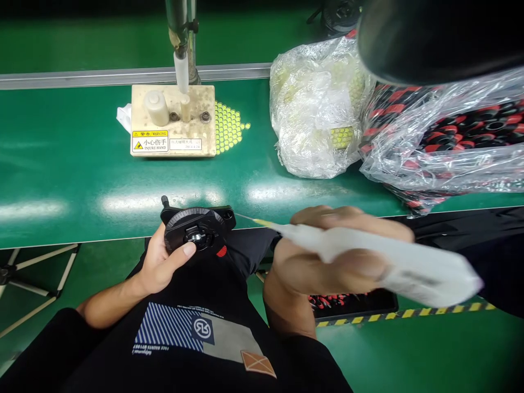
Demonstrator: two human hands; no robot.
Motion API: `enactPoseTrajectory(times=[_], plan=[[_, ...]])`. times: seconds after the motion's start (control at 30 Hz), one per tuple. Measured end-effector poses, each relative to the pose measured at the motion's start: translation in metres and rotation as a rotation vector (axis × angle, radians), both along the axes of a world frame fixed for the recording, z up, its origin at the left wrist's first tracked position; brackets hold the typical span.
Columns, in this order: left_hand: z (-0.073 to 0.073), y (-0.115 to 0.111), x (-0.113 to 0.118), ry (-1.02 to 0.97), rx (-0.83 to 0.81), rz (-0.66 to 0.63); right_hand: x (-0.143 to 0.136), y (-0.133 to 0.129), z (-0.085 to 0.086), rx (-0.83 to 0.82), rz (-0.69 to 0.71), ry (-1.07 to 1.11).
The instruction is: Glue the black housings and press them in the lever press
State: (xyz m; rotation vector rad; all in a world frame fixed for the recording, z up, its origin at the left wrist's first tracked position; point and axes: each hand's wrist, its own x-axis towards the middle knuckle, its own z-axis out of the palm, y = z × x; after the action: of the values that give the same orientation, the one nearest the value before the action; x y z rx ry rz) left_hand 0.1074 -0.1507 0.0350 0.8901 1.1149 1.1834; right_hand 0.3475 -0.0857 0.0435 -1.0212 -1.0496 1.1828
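My left hand [164, 262] grips a black round plastic part [196, 226] at the bench's front edge, thumb on its hub. A short peg sticks up at its left, and a small lug with a hole juts out at its right. In my right hand [327, 262] is a white squeeze bottle [393, 262] with a thin needle nozzle and a yellowish collar. The bottle lies tilted, its needle pointing left with the tip close to the lug; whether it touches, I cannot tell. The bottle and the right fingers are slightly blurred.
A press fixture [172, 123] with a warning label stands at the back left, beside rows of small yellow-green discs [227, 125]. Plastic-wrapped discs [317, 109] and a bag of red-and-black parts [462, 131] lie right. A dark rounded object [438, 38] overhangs the upper right.
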Motion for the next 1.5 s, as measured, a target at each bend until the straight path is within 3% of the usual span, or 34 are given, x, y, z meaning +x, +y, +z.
enactPoseTrajectory(times=[0.2,0.37,0.53,0.67,0.8,0.93,1.0,1.1,1.2,1.33,1.5], plan=[[0.014,0.013,0.005,-0.199,-0.192,0.034,0.021,0.027,-0.034,-0.335,0.061,0.636],[0.016,0.021,0.006,-0.304,-0.333,0.045,0.026,0.027,-0.068,-0.532,0.053,1.246],[0.009,0.031,0.006,-0.304,-0.481,0.069,0.023,0.028,-0.082,-0.496,0.005,1.649],[-0.002,0.043,0.007,-0.315,-0.553,0.071,0.024,0.038,-0.081,-0.406,-0.081,1.744],[-0.014,0.050,0.005,-0.282,-0.554,0.059,0.014,0.032,-0.079,-0.338,-0.139,1.460],[-0.022,0.062,-0.008,-0.151,-0.447,0.036,-0.002,0.015,-0.076,-0.271,-0.098,0.776],[-0.024,0.075,-0.016,-0.053,-0.384,-0.027,-0.009,0.019,-0.075,-0.236,-0.045,0.437],[-0.024,0.106,-0.028,0.057,-0.329,-0.222,-0.019,0.057,-0.075,-0.126,-0.008,-0.044],[-0.026,0.138,-0.032,0.086,-0.305,-0.456,-0.025,0.118,-0.078,0.061,-0.084,-0.633],[-0.033,0.162,-0.037,0.037,-0.295,-0.709,-0.028,0.184,-0.087,0.049,-0.181,-0.759],[-0.040,0.157,-0.047,0.034,-0.209,-0.727,-0.033,0.204,-0.099,0.025,-0.194,-0.840]])
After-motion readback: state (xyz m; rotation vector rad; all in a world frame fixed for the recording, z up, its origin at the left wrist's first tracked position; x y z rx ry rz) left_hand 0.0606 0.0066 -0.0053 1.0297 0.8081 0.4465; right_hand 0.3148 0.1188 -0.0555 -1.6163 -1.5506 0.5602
